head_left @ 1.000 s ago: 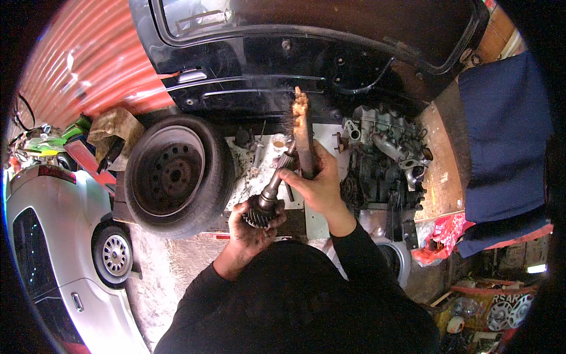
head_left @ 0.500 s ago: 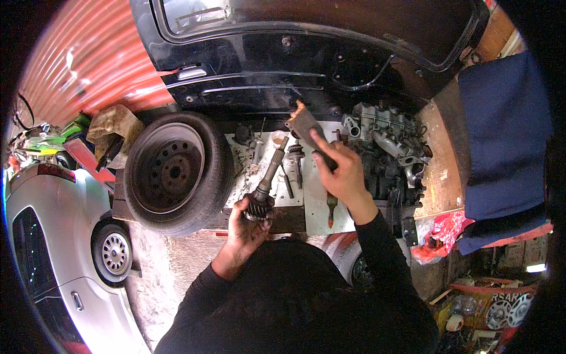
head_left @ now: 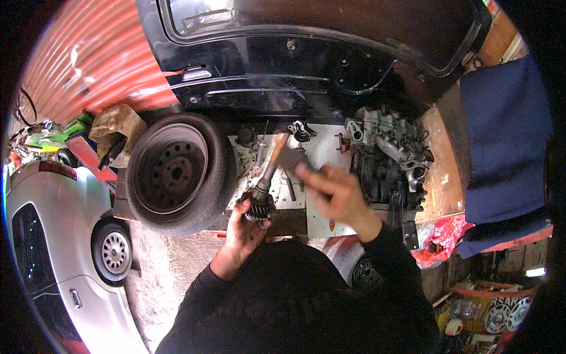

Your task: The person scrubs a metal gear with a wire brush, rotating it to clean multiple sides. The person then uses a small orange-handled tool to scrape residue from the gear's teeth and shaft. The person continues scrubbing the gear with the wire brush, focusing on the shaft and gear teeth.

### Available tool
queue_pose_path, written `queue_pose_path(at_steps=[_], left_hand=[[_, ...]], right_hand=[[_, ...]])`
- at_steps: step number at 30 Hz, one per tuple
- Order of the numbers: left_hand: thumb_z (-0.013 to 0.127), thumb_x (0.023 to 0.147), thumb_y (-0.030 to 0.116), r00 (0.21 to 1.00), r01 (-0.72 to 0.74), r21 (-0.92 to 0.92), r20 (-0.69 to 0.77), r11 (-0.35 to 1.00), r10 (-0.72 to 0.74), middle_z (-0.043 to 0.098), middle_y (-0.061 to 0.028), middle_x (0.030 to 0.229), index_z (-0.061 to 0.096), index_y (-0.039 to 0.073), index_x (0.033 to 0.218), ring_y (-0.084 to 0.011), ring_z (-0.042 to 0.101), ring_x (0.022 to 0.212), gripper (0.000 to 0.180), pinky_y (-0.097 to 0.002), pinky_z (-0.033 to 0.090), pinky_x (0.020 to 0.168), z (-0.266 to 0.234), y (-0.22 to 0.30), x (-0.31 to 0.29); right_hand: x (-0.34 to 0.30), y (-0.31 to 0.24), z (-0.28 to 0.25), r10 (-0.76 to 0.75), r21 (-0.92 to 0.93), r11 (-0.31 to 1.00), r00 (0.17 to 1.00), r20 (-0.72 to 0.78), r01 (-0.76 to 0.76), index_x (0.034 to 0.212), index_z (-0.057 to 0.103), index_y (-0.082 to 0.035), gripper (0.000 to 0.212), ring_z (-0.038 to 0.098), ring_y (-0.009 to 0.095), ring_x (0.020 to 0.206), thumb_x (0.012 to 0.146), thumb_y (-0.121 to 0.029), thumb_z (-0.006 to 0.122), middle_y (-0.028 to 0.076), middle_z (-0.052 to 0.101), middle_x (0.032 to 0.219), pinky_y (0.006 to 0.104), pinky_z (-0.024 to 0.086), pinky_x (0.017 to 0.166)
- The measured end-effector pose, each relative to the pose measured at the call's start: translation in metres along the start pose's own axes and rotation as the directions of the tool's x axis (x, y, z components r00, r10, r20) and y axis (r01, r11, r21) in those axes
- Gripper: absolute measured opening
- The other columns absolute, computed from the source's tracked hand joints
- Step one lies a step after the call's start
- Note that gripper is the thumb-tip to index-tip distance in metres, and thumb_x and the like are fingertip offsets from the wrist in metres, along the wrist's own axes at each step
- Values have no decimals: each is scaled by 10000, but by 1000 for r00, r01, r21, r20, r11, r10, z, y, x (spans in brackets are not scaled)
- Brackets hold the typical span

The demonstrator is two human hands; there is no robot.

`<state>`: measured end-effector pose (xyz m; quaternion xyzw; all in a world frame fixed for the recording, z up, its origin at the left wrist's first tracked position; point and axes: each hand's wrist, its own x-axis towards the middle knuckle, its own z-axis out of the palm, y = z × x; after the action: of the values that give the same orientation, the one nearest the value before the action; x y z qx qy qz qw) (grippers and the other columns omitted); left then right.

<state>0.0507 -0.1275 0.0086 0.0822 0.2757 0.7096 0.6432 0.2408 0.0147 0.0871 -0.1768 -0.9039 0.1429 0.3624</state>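
Observation:
My left hand is closed around the toothed lower end of a dark metal gear shaft, which stands tilted over the bench's near edge. Its splined upper end is partly covered by a flat, dark, brush-like tool with a tan edge. My right hand, smeared by motion, grips that tool; its exact kind is unclear. The tool's tan edge lies across or just over the shaft; contact cannot be made out. Behind them is a light metal sheet bearing small dark parts.
A wheel with a tyre lies at the left of the bench, and an engine block at the right. A black car panel stands behind. A silver car is at far left, and a dark blue cloth hangs at right.
My right hand has swung the brush-like tool down and left, from beside the shaft to over its upper part. My left hand keeps hold of the gear shaft nearly in place.

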Motion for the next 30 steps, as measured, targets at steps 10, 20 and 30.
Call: queue_pose_path(at_steps=[10, 20, 30], left_hand=[[673, 847, 447, 1000, -3, -21, 19, 1000, 3, 656, -71, 1053, 531, 88, 1260, -193, 651, 858, 566, -275, 521, 680, -5, 2, 5], [663, 861, 412, 998, -21, -4, -53, 1000, 21, 634, -73, 979, 559, 63, 1186, -197, 628, 820, 488, -285, 507, 663, -1, 6, 4], [657, 885, 293, 990, -106, 183, -72, 977, 121, 599, -42, 1023, 479, 98, 1220, -171, 608, 902, 426, -305, 530, 673, 5, 3, 1]], right_hand=[[28, 28, -2, 149, -104, 980, 974, -170, -168, 1361, 571, -367, 569, 599, 291, 590, 845, -161, 692, 99, 611, 807, 390, 514, 515], [16, 25, 9, 247, -153, 958, 969, 16, -242, 1393, 534, -363, 569, 650, 309, 661, 877, -155, 655, 132, 651, 824, 416, 538, 589], [-13, -14, 22, 79, -5, 997, 981, 179, -79, 1359, 575, -354, 531, 600, 285, 590, 867, -188, 685, 80, 591, 728, 392, 524, 560]])
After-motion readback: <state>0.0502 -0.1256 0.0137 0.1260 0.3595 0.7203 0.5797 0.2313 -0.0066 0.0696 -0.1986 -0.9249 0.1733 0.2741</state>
